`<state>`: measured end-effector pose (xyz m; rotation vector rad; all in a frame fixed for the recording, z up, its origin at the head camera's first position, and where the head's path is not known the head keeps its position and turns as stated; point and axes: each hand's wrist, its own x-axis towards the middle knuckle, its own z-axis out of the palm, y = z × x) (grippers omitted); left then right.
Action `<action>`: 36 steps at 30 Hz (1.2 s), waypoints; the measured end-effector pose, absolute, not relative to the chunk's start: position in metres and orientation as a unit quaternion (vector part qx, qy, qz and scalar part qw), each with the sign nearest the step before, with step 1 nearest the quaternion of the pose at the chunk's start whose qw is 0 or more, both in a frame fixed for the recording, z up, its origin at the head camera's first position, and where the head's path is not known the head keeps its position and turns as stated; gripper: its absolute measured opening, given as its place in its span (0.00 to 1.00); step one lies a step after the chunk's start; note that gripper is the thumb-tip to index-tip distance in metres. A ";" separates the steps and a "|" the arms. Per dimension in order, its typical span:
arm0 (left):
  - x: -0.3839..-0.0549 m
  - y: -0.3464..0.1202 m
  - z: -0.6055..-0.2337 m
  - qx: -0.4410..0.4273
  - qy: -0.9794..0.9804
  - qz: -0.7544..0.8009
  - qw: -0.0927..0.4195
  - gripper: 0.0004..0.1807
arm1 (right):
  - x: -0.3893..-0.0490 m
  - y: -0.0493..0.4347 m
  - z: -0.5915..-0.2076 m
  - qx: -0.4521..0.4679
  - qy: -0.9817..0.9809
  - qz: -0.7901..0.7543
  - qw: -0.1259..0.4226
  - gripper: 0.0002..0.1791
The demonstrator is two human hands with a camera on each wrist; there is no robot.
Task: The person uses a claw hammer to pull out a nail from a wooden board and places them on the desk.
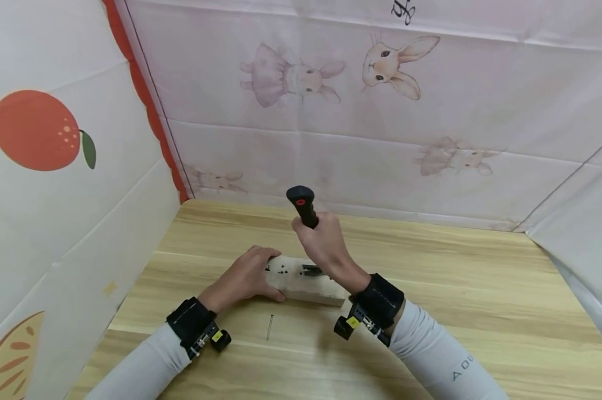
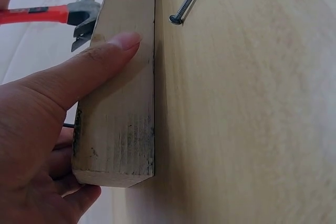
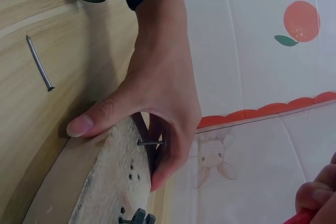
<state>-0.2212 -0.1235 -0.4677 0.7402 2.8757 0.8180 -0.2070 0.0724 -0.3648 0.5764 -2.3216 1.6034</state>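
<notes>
A wooden block (image 1: 313, 290) lies on the table with its left end held by my left hand (image 1: 248, 273), thumb along the near side and fingers behind. My right hand (image 1: 328, 244) grips the handle of a claw hammer (image 1: 301, 200), raised over the block. The claw (image 3: 139, 216) is down at the block's top face, by a small dark hole. One nail (image 3: 151, 142) sticks out of that face between the left thumb and fingers. Several holes dot the wood nearby. Another nail (image 1: 269, 328) lies loose on the table in front of the block.
The wood-grain table (image 1: 456, 311) extends around the block. Behind it rises a white sheet printed with rabbits (image 1: 285, 78), and another with fruit (image 1: 35, 130) hangs at the left. Both wrists wear black straps with small cameras.
</notes>
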 end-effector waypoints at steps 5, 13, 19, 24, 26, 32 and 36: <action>-0.222 -0.124 -0.469 0.245 0.933 0.263 0.024 0.56 | -0.201 0.078 -0.354 0.172 -0.791 0.576 0.113 0.25; -0.221 -0.125 -0.465 0.255 0.931 0.262 0.017 0.57 | -0.207 0.094 -0.352 0.132 -0.710 0.686 0.094 0.21; -0.222 -0.123 -0.465 0.260 0.932 0.252 0.015 0.57 | -0.214 0.104 -0.362 0.137 -0.679 0.713 0.113 0.22; -0.222 -0.123 -0.465 0.260 0.932 0.250 0.015 0.58 | -0.217 0.110 -0.362 0.131 -0.649 0.740 0.121 0.22; -0.222 -0.123 -0.466 0.262 0.932 0.250 0.013 0.58 | -0.217 0.113 -0.361 0.130 -0.639 0.749 0.121 0.21; -0.222 -0.123 -0.467 0.265 0.932 0.246 0.009 0.58 | -0.215 0.124 -0.360 0.125 -0.586 0.790 0.132 0.22; -0.221 -0.123 -0.467 0.261 0.934 0.245 0.010 0.58 | -0.215 0.130 -0.360 0.123 -0.552 0.812 0.144 0.23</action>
